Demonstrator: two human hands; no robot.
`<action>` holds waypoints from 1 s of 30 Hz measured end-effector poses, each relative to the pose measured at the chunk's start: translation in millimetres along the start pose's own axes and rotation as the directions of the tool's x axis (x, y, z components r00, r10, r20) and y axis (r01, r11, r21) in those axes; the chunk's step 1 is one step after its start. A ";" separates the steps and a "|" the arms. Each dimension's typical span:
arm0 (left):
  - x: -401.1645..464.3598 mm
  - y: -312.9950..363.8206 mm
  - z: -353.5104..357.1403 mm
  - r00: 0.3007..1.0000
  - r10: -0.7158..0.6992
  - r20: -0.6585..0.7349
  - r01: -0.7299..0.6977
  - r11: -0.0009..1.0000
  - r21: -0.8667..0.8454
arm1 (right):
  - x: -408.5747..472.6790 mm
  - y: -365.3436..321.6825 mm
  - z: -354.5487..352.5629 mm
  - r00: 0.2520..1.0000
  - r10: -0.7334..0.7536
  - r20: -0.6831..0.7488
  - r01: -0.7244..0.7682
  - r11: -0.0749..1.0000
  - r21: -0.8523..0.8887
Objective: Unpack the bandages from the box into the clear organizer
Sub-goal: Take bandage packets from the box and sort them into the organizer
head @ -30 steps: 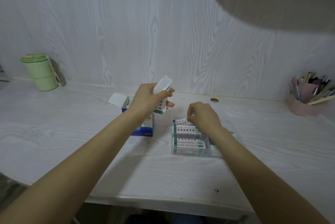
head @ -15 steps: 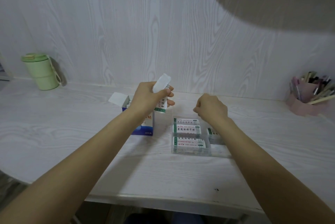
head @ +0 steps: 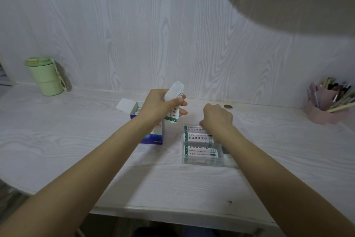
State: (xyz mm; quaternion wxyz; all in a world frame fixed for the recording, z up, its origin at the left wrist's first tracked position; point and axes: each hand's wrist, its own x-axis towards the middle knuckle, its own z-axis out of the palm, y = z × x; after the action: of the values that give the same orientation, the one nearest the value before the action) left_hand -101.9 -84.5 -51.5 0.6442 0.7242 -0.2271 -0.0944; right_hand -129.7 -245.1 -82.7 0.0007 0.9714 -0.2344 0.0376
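Right hand [head: 218, 116] had lifted off the clear organizer [head: 203, 161] and hovered loosely curled, apparently empty, above its far end. Left hand [head: 159, 107] gripped a stack of bandages [head: 173, 102] just above the box [head: 151, 135]. Three filled rows lay beneath the right wrist; another transfer seemed due.

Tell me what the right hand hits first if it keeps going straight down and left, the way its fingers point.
Probably the bandages stacked in the clear organizer; the right hand hovers just over them, though depth is unclear.
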 end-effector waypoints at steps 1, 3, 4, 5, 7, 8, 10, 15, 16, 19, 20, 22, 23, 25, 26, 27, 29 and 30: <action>-0.8 0.3 0.9 1.000 -0.005 0.012 0.005 1.000 -0.019 | 0.0 1.9 -1.3 1.000 -0.002 -0.004 0.002 1.000 -0.002; -2.1 0.4 1.5 0.999 -0.007 0.033 0.009 0.999 -0.046 | 1.7 6.9 -4.6 0.998 -0.015 -0.063 0.021 0.996 0.088; -2.8 0.5 1.8 0.999 -0.009 0.047 0.011 0.999 -0.053 | 1.5 9.3 -7.8 0.994 -0.020 -0.108 0.043 0.975 0.220; -2.9 -0.1 2.2 0.998 -0.013 0.061 0.016 0.998 -0.053 | -0.2 10.9 -11.9 0.989 -0.027 -0.146 0.088 0.900 0.427; -3.2 -1.6 4.2 0.996 -0.021 0.091 0.024 0.999 -0.029 | -9.8 10.8 -25.3 0.980 -0.046 -0.191 0.185 0.546 0.817; -3.0 -2.7 5.3 0.994 -0.025 0.105 0.026 1.000 -0.009 | -15.8 10.2 -32.2 0.980 -0.069 -0.185 0.197 0.393 0.898; -2.2 -4.2 7.3 0.989 -0.027 0.144 0.023 0.999 0.030 | -25.0 8.6 -39.5 0.976 -0.141 -0.167 0.202 0.288 0.936; -3.8 -1.5 8.7 0.965 -0.064 0.253 0.037 0.993 0.108 | -25.9 12.9 -36.1 0.985 -0.130 -0.117 0.153 0.311 0.938; -4.1 -1.2 8.0 0.966 -0.069 0.250 0.041 0.992 0.116 | -25.5 13.8 -35.3 0.988 -0.110 -0.111 0.141 0.322 0.936; -2.9 -2.6 5.1 0.969 -0.067 0.237 0.042 0.993 0.112 | -21.9 17.8 -31.7 0.991 -0.053 -0.123 0.133 0.334 0.933; -2.2 -3.0 4.3 0.971 -0.064 0.231 0.038 0.993 0.115 | -20.9 19.0 -30.3 0.992 -0.040 -0.124 0.130 0.327 0.936; -0.7 -3.8 3.1 0.978 -0.060 0.198 0.035 0.991 0.127 | -18.7 21.5 -26.9 0.995 -0.010 -0.097 0.096 0.278 0.956; 0.1 -4.2 2.6 0.983 -0.057 0.173 0.035 0.991 0.130 | -17.7 23.0 -25.3 0.998 0.009 -0.069 0.065 0.231 0.971; 1.4 -4.7 1.4 0.990 -0.048 0.132 0.032 0.992 0.125 | -16.0 25.6 -21.0 1.000 0.025 -0.010 0.008 0.080 0.997; 1.8 -5.0 0.9 0.992 -0.042 0.118 0.028 0.992 0.123 | -15.7 26.6 -18.6 1.000 0.021 0.009 -0.008 -0.029 1.000; 2.3 -5.4 0.3 0.994 -0.037 0.105 0.023 0.992 0.124 | -14.9 28.2 -16.2 1.000 0.011 0.023 -0.021 -0.143 0.989; 2.8 -6.0 -0.5 0.996 -0.030 0.082 0.019 0.992 0.127 | -13.4 31.7 -12.9 0.999 0.006 0.052 -0.046 -0.336 0.941; 3.2 -6.4 -0.7 0.997 -0.026 0.069 0.018 0.992 0.121 | -12.0 33.1 -11.7 0.998 0.009 0.068 -0.059 -0.394 0.917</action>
State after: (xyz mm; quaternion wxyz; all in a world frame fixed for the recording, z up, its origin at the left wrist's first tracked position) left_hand -97.4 -84.8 -57.2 0.5898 0.7605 -0.2470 -0.1129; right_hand -156.3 -268.9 -72.5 -0.8147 0.5284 -0.1278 0.2018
